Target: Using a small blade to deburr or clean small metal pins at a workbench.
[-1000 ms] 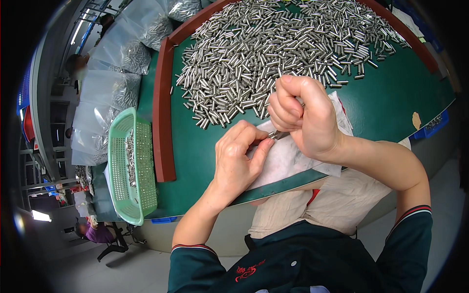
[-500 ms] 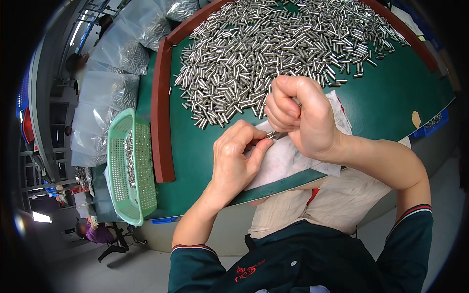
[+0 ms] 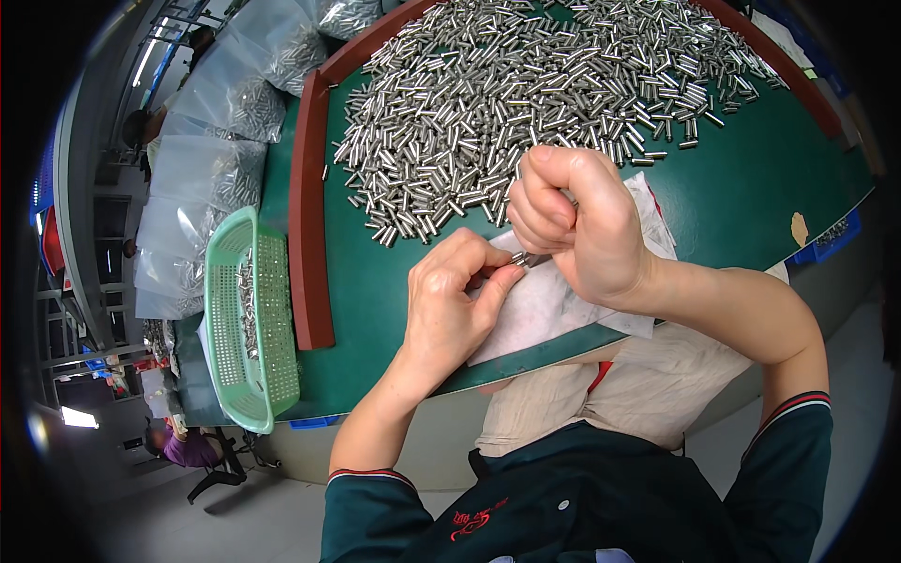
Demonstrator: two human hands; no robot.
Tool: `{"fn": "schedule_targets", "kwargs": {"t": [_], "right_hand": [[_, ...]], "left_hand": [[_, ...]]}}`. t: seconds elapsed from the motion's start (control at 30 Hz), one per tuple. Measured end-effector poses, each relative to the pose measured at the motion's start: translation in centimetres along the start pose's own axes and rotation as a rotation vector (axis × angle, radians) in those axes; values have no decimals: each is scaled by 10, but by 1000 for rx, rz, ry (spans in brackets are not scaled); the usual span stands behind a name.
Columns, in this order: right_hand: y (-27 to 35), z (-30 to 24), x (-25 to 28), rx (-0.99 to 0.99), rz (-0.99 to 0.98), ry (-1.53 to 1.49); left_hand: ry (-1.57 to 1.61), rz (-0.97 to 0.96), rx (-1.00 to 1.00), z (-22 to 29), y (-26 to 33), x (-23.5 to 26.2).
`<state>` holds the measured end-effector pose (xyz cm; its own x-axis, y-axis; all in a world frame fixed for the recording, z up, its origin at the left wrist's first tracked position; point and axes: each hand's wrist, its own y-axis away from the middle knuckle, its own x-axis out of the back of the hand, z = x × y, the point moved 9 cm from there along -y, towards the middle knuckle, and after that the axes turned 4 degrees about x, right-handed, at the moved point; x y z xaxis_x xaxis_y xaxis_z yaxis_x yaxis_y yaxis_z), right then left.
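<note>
Your left hand (image 3: pixel 450 293) pinches a small, shiny silver metal cylinder (image 3: pixel 519 259) between thumb and fingers, while your right hand (image 3: pixel 587 225) is curled tight around a slim grey tool (image 3: pixel 538 261), mostly hidden, its tip at the cylinder. Beneath them a smudged white cloth (image 3: pixel 540 314) lies on the green bench (image 3: pixel 741 197). Beyond spreads a broad heap of silver metal cylinders (image 3: pixel 507 103), with a red-brown rail (image 3: pixel 312 235) to its left and a pale green perforated plastic basket (image 3: pixel 278 328) farther left.

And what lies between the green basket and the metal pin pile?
A red-brown rail, then a strip of green tabletop, in the head view.
</note>
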<state>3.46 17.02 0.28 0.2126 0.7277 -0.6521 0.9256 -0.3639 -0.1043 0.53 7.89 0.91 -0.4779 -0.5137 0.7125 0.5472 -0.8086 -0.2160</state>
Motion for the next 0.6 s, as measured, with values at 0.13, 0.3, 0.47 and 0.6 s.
{"fn": "schedule_targets", "kwargs": {"t": [0.13, 0.3, 0.47, 0.6], "right_hand": [[1, -3, -2, 29, 2, 44], [3, -5, -6, 95, -68, 86], [4, -5, -8, 119, -86, 140], [3, -9, -6, 78, -66, -30]], "left_hand": [[1, -6, -18, 1, -2, 0], [21, -14, -22, 1, -3, 0], [31, -15, -21, 1, -3, 0], [-26, -12, -45, 3, -1, 1]]}}
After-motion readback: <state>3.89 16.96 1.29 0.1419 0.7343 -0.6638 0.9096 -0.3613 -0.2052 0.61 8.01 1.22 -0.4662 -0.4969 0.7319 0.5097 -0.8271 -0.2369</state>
